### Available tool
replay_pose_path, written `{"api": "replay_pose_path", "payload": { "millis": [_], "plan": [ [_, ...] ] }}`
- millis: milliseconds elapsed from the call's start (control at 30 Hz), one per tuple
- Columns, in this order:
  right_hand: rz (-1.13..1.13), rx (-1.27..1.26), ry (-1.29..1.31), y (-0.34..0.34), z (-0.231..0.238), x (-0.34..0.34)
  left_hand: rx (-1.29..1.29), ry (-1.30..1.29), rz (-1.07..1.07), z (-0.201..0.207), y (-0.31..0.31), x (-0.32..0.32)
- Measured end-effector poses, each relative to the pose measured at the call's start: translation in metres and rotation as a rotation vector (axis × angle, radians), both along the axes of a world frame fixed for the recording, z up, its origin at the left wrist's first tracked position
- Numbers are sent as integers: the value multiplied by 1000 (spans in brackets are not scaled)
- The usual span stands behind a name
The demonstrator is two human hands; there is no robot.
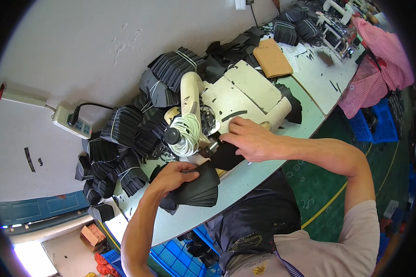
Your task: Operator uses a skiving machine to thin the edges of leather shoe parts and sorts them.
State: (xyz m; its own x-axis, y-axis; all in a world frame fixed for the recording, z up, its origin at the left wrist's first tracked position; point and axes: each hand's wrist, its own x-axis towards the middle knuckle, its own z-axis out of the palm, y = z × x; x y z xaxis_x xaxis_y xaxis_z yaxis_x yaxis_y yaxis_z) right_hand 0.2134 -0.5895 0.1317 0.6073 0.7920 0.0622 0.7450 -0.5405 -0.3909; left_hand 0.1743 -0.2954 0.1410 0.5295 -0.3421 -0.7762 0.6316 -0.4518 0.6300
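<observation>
My left hand (174,177) is closed on a fanned stack of black sheet pieces (198,188), thumb lying on top. The stack hangs at the front edge of a pale bench. My right hand (252,140) pinches a single black piece (226,156) beside the working end of a cream-coloured bench machine (245,90). Its fingers are bent, and their tips partly hide their hold on the piece. From the machine rises a rounded arm with a coil of white cord (186,136) and a black knob (172,135), just between my hands.
Bundles of tied black pieces (121,124) crowd the bench along the wall, left of the machine. Behind it lie loose black scraps (233,48) and a brown pad (272,57). A power strip (71,122) is on the wall. Below the bench is a blue crate (180,258).
</observation>
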Motion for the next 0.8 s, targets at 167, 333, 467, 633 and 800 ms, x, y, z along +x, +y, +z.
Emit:
{"api": "replay_pose_path", "payload": {
  "millis": [167,333,467,633,800],
  "plan": [
    [37,-200,345,-7,17,13,200,28,-28,13,-9,9],
    [114,58,64,6,8,8,23,-172,26,3,-13,8],
    [49,11,94,3,-6,7,21,-3,35,2,-4,7],
    [67,-198,328,-2,21,18,188,-179,-58,11,-23,19],
    [93,57,45,9,-5,11,113,-166,-33,10,-17,13]
  ]
}}
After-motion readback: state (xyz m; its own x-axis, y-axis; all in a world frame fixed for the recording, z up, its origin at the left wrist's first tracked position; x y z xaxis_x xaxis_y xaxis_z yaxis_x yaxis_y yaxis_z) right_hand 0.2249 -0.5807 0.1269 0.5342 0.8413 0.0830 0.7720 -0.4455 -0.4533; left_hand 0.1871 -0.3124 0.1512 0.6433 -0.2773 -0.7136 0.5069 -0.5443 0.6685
